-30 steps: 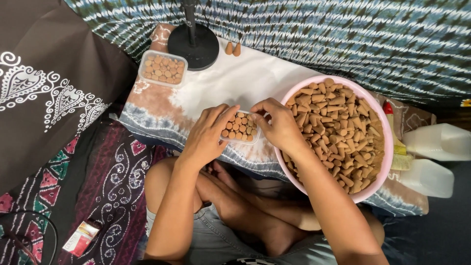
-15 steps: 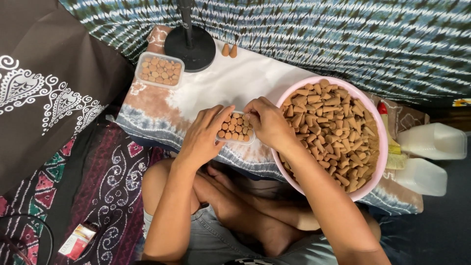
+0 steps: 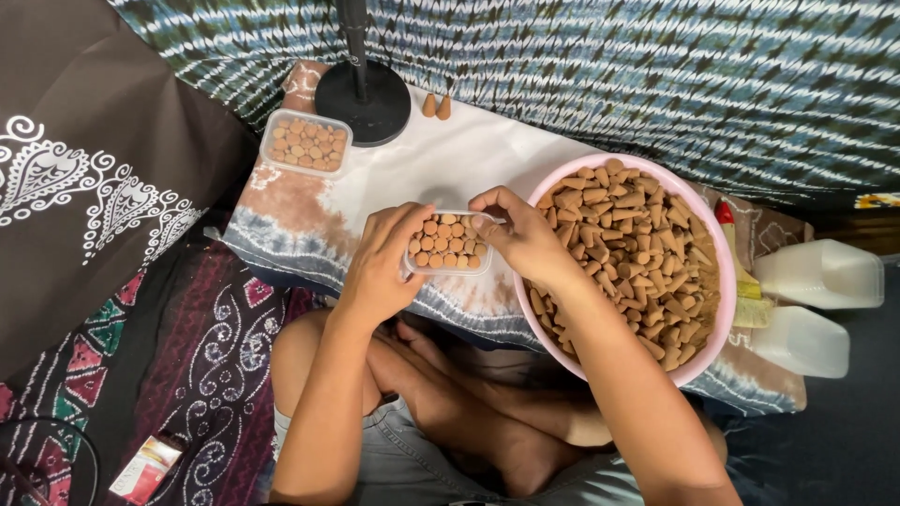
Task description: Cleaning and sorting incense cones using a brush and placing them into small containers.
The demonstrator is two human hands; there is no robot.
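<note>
You are filling the box (image 3: 448, 243) with cones. Your left hand (image 3: 380, 265) grips its nine o'clock side; your right hand (image 3: 521, 231) pinches its three o'clock rim, beside the bowl (image 3: 705, 245). Next, fit cones into remaining gaps.

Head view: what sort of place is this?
Probably a home floor workspace for hand-packing incense cones: the person sits cross-legged at a cloth-covered low surface, with a pink bowl of cones and a small clear box between both hands.

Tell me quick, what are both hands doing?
Left hand: closed on the small clear plastic box of brown cones.
Right hand: fingers pinch that box's right edge.
</note>
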